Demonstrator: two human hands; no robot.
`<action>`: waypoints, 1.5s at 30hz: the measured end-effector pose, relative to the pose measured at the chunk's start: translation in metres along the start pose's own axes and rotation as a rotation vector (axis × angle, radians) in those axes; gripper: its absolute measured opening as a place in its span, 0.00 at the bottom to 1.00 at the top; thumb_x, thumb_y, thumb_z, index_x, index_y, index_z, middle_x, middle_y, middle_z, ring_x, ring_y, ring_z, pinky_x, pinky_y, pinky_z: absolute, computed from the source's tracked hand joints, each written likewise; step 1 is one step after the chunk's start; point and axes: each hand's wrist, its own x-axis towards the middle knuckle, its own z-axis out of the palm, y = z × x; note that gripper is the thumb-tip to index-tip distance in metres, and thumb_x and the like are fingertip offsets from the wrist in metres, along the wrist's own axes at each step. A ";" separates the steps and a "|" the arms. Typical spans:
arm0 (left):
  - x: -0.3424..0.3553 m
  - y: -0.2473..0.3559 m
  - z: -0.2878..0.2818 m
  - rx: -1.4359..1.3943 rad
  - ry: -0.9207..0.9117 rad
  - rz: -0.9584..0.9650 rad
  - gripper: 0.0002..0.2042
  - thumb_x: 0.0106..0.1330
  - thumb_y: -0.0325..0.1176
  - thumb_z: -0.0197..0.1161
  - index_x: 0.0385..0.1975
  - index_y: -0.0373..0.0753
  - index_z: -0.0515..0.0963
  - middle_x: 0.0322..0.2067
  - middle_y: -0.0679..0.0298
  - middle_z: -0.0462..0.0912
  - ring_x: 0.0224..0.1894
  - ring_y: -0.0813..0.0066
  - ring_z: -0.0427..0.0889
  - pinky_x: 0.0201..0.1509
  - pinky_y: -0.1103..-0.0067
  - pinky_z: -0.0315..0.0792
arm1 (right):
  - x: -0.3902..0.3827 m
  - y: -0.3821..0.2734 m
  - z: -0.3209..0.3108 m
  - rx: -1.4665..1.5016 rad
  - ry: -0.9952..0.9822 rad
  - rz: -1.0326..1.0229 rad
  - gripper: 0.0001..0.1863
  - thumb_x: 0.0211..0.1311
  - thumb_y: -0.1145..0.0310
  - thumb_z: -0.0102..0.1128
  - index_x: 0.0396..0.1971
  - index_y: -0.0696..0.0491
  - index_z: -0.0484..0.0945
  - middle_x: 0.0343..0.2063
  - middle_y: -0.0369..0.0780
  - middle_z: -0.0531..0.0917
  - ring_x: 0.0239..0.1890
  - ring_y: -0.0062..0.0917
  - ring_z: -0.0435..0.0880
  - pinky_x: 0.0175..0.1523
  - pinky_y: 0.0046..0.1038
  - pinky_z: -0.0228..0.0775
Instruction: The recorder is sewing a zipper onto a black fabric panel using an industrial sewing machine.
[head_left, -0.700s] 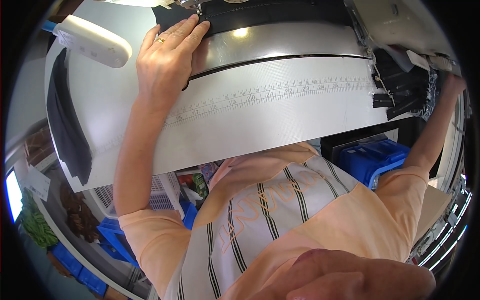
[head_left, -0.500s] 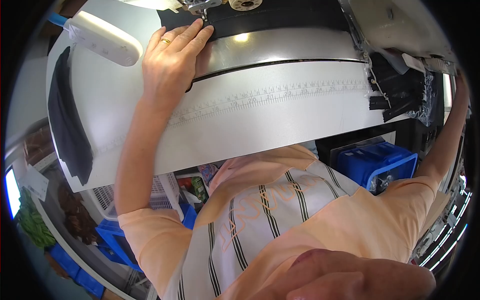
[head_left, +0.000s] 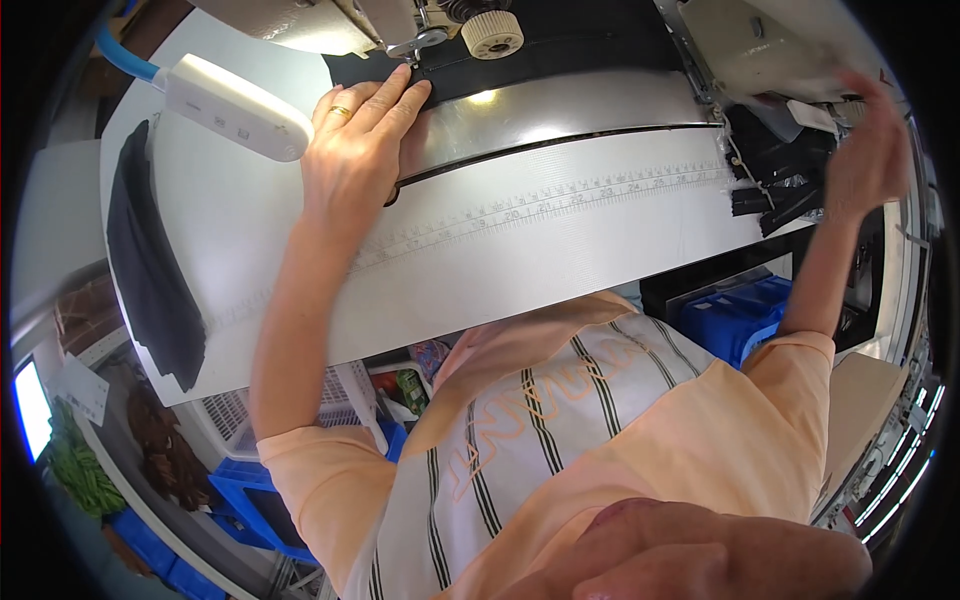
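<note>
My left hand (head_left: 355, 150) lies with fingers stretched over the metal plate (head_left: 560, 105) and the edge of a black fabric piece (head_left: 560, 50), its fingertips right beside the sewing machine's presser foot (head_left: 414, 60). A gold ring is on one finger. Above the fabric are a pale dial (head_left: 492, 35) and metal machine parts. My right hand (head_left: 865, 160), smeared by motion, is raised at the right beside the machine body (head_left: 750, 40) and a pile of black zipper-like strips (head_left: 775, 160); whether it holds anything is unclear.
The white worktable (head_left: 520, 250) has a printed ruler. A white lamp (head_left: 235, 105) on a blue stem hangs at upper left, above a dark cloth strip (head_left: 150, 260). Below the table are a white basket (head_left: 235, 420), a blue bin (head_left: 730, 320) and more blue containers.
My right hand has moved inward from the far right edge and is blurred. My left hand stays beside the presser foot. The whole view has shifted slightly, showing more of the machine head.
</note>
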 end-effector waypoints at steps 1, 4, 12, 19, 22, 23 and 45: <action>0.003 0.000 -0.003 0.003 0.001 0.006 0.15 0.55 0.21 0.61 0.42 0.39 0.84 0.45 0.64 0.85 0.42 0.68 0.83 0.46 0.74 0.76 | -0.024 -0.052 0.038 0.219 -0.387 -0.170 0.13 0.69 0.75 0.50 0.48 0.61 0.79 0.49 0.44 0.83 0.51 0.28 0.81 0.54 0.27 0.71; 0.002 -0.002 -0.003 0.013 0.001 -0.008 0.15 0.54 0.20 0.62 0.42 0.39 0.84 0.46 0.64 0.85 0.44 0.66 0.83 0.49 0.73 0.76 | -0.052 -0.108 0.144 0.275 -0.609 -0.456 0.16 0.63 0.72 0.58 0.50 0.50 0.80 0.52 0.38 0.81 0.56 0.33 0.75 0.59 0.32 0.67; 0.001 -0.013 -0.002 0.006 -0.022 0.041 0.15 0.53 0.21 0.64 0.42 0.39 0.84 0.45 0.60 0.85 0.45 0.68 0.86 0.47 0.76 0.80 | -0.063 -0.108 0.205 0.162 -0.542 -0.605 0.23 0.43 0.70 0.72 0.45 0.45 0.84 0.42 0.30 0.83 0.47 0.23 0.80 0.44 0.23 0.80; -0.002 -0.019 0.003 -0.125 -0.035 0.069 0.17 0.52 0.22 0.63 0.44 0.38 0.81 0.47 0.59 0.84 0.50 0.65 0.84 0.51 0.73 0.78 | -0.059 -0.108 0.207 0.161 -0.572 -0.644 0.24 0.43 0.70 0.72 0.46 0.44 0.84 0.40 0.31 0.82 0.46 0.23 0.80 0.43 0.24 0.80; -0.002 -0.019 0.001 -0.108 -0.051 0.061 0.17 0.53 0.22 0.63 0.44 0.38 0.81 0.47 0.60 0.84 0.50 0.66 0.84 0.51 0.73 0.78 | -0.059 -0.109 0.209 0.170 -0.561 -0.661 0.25 0.44 0.69 0.72 0.48 0.44 0.83 0.39 0.31 0.82 0.46 0.24 0.79 0.44 0.24 0.80; -0.002 -0.019 0.000 -0.107 -0.051 0.059 0.17 0.53 0.22 0.63 0.44 0.38 0.81 0.47 0.60 0.84 0.50 0.66 0.84 0.51 0.73 0.78 | -0.059 -0.109 0.210 0.180 -0.541 -0.661 0.23 0.45 0.70 0.70 0.46 0.45 0.83 0.38 0.31 0.81 0.45 0.24 0.80 0.44 0.25 0.80; 0.006 -0.018 0.005 -0.192 -0.061 0.013 0.13 0.52 0.21 0.66 0.39 0.36 0.83 0.44 0.59 0.85 0.48 0.65 0.84 0.53 0.73 0.78 | -0.046 -0.109 0.206 0.306 -0.483 -0.694 0.16 0.50 0.69 0.68 0.42 0.52 0.82 0.39 0.39 0.83 0.41 0.33 0.82 0.46 0.29 0.77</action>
